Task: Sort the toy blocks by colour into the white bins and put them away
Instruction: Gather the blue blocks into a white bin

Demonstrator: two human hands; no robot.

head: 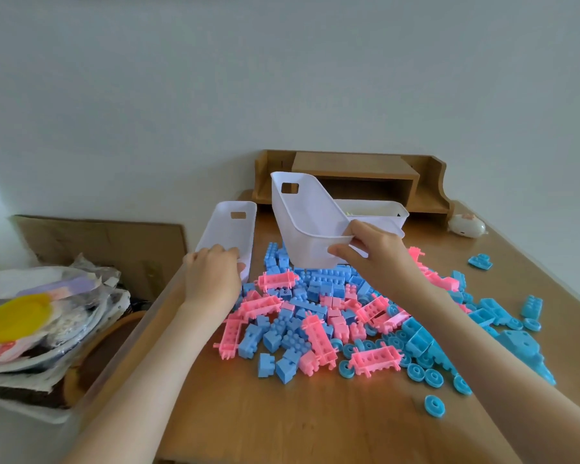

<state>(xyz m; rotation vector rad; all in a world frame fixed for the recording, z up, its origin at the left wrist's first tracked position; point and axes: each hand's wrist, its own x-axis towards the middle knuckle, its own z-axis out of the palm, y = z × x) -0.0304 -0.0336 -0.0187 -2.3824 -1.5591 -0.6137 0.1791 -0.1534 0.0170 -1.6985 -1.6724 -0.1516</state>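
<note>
Materials: surface (282, 423) wood, smooth, faint sheen; desk shelf (429, 192) same wood, matt; white bins (310, 226) thin smooth plastic, semi-translucent; pink and blue blocks (318, 316) moulded plastic, slightly glossy; cardboard sheet (108, 239) matt brown; bags (64, 296) crinkled clear plastic

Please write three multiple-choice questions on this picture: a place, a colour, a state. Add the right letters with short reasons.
1. Where do the blocks lie? A) on the table B) on the floor C) on a chair
2. Which colours are they? A) red and green B) pink and blue C) yellow and black
3. How is the white bin in the right hand? A) flat on the table B) upside down C) lifted and tilted
Answers: 1 A, they cover the tabletop; 2 B, pink and blue pieces make up the pile; 3 C, the hand holds its rim above the blocks.
</note>
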